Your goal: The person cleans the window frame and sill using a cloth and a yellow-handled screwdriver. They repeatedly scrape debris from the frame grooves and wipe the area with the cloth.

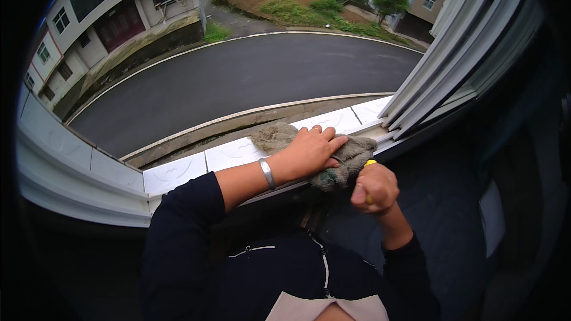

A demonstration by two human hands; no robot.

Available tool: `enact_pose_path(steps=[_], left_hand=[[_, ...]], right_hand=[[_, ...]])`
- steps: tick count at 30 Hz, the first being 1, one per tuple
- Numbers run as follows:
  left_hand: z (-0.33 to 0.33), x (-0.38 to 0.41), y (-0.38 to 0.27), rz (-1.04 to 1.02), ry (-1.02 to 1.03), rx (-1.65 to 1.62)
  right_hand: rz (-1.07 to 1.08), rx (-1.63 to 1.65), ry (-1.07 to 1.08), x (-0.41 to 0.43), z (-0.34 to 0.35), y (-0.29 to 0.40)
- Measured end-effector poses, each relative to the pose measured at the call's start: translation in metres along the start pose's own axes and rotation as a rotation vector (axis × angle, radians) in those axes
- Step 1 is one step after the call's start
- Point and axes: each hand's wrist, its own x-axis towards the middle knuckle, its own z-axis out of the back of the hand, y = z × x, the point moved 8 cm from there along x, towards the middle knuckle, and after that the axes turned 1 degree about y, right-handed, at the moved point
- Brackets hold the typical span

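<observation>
A grey-brown cloth (357, 151) lies bunched over the white tiled window sill (174, 172) and the sliding window's track (377, 133). My left hand (312, 149), with a ring and a silver bracelet at the wrist, rests on top of the cloth, fingers spread a little; part of the cloth sticks out beyond it and part hangs over the inner edge. Just right of the cloth, my right hand (376, 189) is closed around a yellow handle (370, 162). Its top shows above the fist and a bit shows below; the tool's other end is hidden.
White window sashes (441, 58) stand stacked at the right, beside the track. A white frame (84, 187) bounds the opening at the left. Outside, beyond the sill, lie a road (250, 67) and buildings. The room side below the sill is dark.
</observation>
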Motion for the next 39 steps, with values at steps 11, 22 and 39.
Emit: enact_pose_path(steps=[11,22,39], left_hand=[[-0.026,0.084,-0.011,-0.162,-0.240,-0.221],[-0.007,0.037,0.026,-0.008,0.372,-0.883],[-0.008,0.079,0.025,-0.205,0.155,-0.282]], right_hand=[[-0.144,-0.268,0.054,0.009,-0.004,-0.066],[-0.942,0.422,-0.985,-0.057,0.105,-0.116],[-0.751,0.293,-0.345,0.011,0.043,-0.122]])
